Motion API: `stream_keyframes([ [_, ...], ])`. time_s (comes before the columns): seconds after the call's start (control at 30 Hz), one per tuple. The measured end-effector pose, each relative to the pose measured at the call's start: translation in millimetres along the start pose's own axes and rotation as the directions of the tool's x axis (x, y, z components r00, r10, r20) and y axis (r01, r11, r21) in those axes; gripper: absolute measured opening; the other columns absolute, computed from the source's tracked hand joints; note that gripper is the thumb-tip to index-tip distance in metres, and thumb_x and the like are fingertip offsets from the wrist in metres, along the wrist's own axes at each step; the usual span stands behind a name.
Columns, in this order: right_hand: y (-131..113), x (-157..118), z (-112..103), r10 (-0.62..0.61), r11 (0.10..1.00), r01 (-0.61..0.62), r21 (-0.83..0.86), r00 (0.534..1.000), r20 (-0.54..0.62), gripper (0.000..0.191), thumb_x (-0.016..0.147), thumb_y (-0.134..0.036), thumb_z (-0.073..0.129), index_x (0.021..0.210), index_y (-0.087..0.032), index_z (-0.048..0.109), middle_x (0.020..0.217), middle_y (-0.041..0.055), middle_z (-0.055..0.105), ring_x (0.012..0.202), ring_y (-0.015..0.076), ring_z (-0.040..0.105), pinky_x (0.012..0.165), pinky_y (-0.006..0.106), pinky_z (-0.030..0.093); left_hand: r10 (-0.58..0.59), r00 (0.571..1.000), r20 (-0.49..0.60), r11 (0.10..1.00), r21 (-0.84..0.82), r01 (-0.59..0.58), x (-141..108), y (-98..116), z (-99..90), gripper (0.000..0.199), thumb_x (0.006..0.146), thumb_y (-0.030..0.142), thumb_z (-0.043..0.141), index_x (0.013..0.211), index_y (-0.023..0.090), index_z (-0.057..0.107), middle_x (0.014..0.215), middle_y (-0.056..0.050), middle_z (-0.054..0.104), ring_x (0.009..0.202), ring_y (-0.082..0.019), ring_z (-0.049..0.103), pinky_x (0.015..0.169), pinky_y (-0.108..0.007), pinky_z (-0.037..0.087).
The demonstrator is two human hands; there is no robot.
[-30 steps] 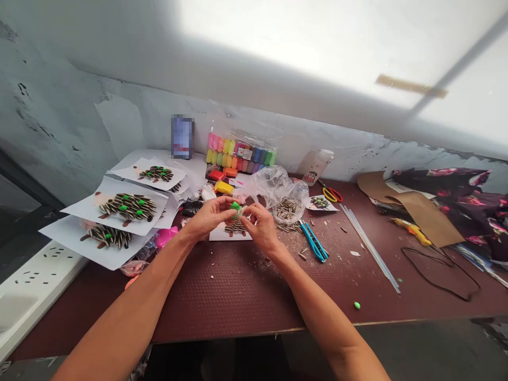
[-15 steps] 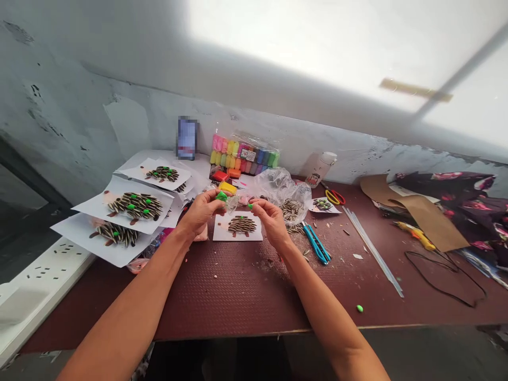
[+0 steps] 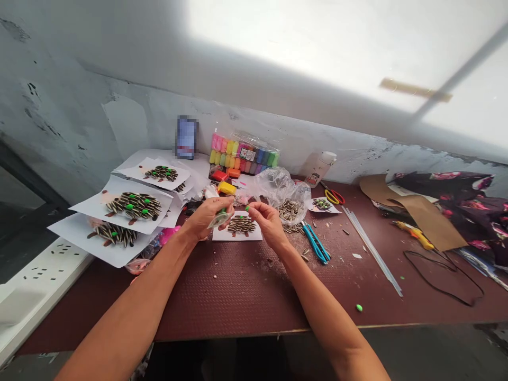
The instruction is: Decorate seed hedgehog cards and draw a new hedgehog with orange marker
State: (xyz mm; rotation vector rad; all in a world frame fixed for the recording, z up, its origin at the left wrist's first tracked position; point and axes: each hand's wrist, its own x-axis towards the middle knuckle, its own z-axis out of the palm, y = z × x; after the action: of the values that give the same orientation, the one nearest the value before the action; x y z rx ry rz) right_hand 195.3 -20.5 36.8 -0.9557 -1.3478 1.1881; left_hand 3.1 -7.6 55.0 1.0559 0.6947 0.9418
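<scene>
My left hand (image 3: 209, 214) is closed around a clear plastic wrapper with green clay (image 3: 220, 214) inside, partly hidden by the fingers. My right hand (image 3: 265, 218) pinches a small lump of bright green clay (image 3: 247, 208) between thumb and fingertips. Under and between both hands lies a white card (image 3: 230, 236) with a hedgehog (image 3: 243, 224) whose spines are striped sunflower seeds. One green dot shows near the top of its spines; the left hand covers the card's left part. Just beyond my right hand is a clear plastic bag (image 3: 278, 185) of sunflower seeds (image 3: 289, 210).
Finished-looking hedgehog cards (image 3: 133, 205) are stacked at left, above a power strip (image 3: 47, 270). Behind stand a phone (image 3: 187, 137), clay packs (image 3: 244, 156) and a bottle (image 3: 320, 168). To the right lie a cutter (image 3: 316, 243), scissors (image 3: 333, 196), glue sticks (image 3: 373, 251) and a glue gun (image 3: 416, 234).
My left hand has turned and closed over the wrapped green clay, drawing it slightly down and left. My right hand has shifted a little left, still pinching its green lump.
</scene>
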Motion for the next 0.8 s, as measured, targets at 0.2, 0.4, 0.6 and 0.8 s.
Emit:
stream_keyframes([
  [0.2,0,-5,7,-0.045,0.995,0.047,-0.089,0.999,0.024,0.043,0.073,-0.059,0.080,0.073,-0.021,0.060,0.067,-0.0014,0.059,0.060,0.0131,0.054,0.053,0.026,0.043,0.030,0.999,-0.034,0.985,0.171,-0.024,0,-7,13.3,0.033,0.069,0.037,0.086,0.094,0.016,0.080,0.093,-0.007,0.078,0.079,-0.016,0.068,0.072,-0.027,0.054],
  [0.4,1,-7,6,-0.123,0.940,0.110,-0.322,0.992,-0.019,0.040,0.077,-0.057,0.078,0.075,-0.021,0.059,0.066,-0.0037,0.055,0.053,0.0094,0.048,0.050,0.024,0.040,0.014,0.997,-0.081,0.987,0.160,-0.001,2,-10,9.3,0.032,0.059,0.038,0.092,0.079,0.015,0.079,0.076,-0.006,0.076,0.068,-0.016,0.067,0.067,-0.028,0.054],
  [0.6,0,-8,6,-0.093,0.947,0.096,-0.306,0.995,0.027,0.033,0.083,-0.051,0.073,0.094,-0.022,0.065,0.069,-0.0032,0.059,0.054,0.0105,0.051,0.051,0.025,0.044,0.006,0.984,-0.177,0.997,0.071,0.007,1,-7,4.8,0.037,0.056,0.040,0.093,0.074,0.016,0.073,0.066,-0.001,0.070,0.054,-0.013,0.062,0.052,-0.025,0.051],
  [0.8,3,-8,10,0.037,0.995,-0.029,-0.099,0.996,0.083,0.044,0.075,-0.059,0.079,0.091,-0.023,0.061,0.066,-0.0049,0.058,0.052,0.0096,0.049,0.045,0.023,0.040,-0.020,1.000,0.010,0.994,0.104,0.019,1,-11,8.6,0.044,0.064,0.055,0.089,0.074,0.014,0.077,0.068,-0.005,0.073,0.058,-0.013,0.063,0.056,-0.024,0.050],
])
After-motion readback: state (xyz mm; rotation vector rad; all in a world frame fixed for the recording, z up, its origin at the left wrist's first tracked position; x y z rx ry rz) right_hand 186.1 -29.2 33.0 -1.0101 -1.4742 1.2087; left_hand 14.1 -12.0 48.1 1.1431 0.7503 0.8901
